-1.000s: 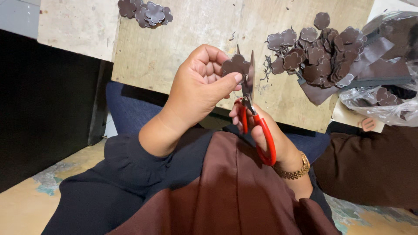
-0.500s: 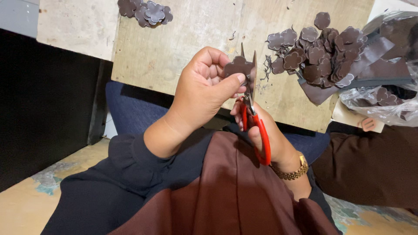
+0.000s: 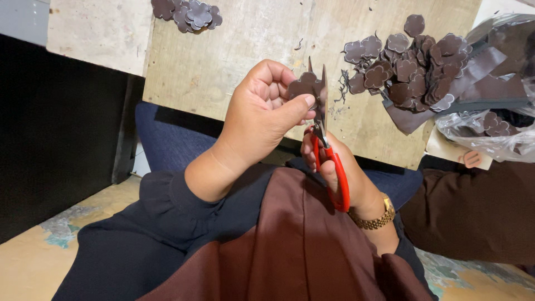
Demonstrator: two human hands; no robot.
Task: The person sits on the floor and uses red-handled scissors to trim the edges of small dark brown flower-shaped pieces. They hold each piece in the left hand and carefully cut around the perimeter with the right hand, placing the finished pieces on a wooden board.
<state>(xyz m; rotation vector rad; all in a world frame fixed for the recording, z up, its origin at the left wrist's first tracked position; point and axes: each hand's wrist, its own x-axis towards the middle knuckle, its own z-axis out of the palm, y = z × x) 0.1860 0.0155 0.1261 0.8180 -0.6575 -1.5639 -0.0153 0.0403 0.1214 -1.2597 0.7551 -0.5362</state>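
Left hand (image 3: pixel 262 120) pinches a brown flower-shaped cutout (image 3: pixel 304 86); right hand (image 3: pixel 334 167) grips red-handled scissors (image 3: pixel 329 150), blades apart; finished cutouts (image 3: pixel 418 67) heap the table (image 3: pixel 223 61).

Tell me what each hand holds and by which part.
Left hand pinches the dark brown flower-shaped cutout by its lower edge; right hand grips the red-handled scissors by the handles.

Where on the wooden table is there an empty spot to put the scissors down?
The wooden table is bare between the small flower stack at the far edge and the big pile of cut shapes. By that pile and the plastic bag it is crowded.
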